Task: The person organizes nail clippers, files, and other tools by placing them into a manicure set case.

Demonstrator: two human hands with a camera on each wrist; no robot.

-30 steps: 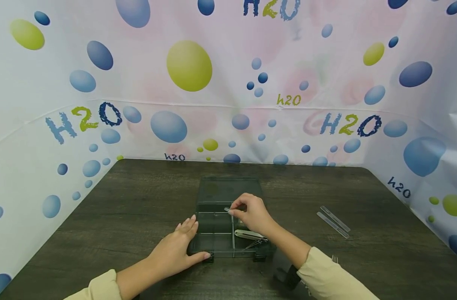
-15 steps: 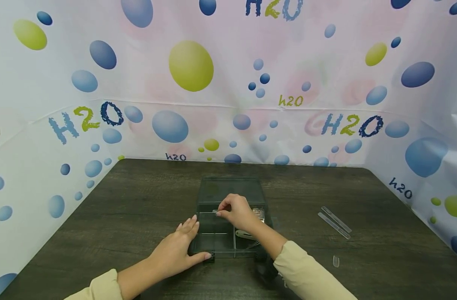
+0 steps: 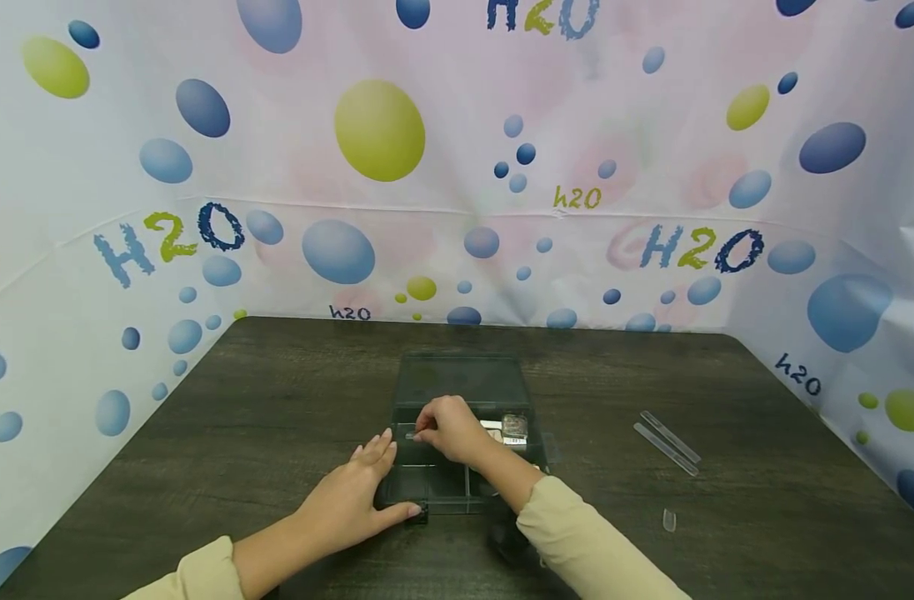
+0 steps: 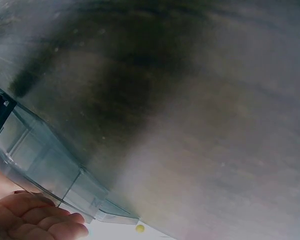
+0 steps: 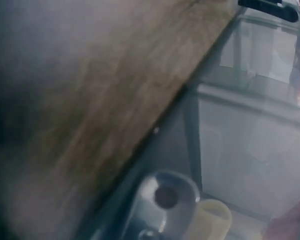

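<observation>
A dark see-through plastic organizer box point(image 3: 467, 503) stands on the table with its lid point(image 3: 460, 379) folded back. My left hand point(image 3: 344, 500) rests along its left side, fingers straight at the edge and thumb at the front latch. Over the back left compartment, my right hand point(image 3: 452, 432) pinches a small clear plastic piece point(image 3: 410, 436) between thumb and fingertips. Small square cases point(image 3: 513, 428) sit in the back right compartment. In the right wrist view, a metal item with a hole in its rounded end point(image 5: 162, 200) lies beside a cream-coloured one point(image 5: 210, 220); my forearm mostly hides them in the head view.
Two clear plastic strips point(image 3: 666, 446) lie side by side on the dark wooden table point(image 3: 299, 375), right of the box. Nearer the front is a small clear U-shaped piece point(image 3: 669, 521). A patterned white sheet point(image 3: 457, 167) closes off the back and sides.
My right hand has moved left across the box with the small clear piece, uncovering the square cases and the U-shaped piece on the table. My left hand keeps its place.
</observation>
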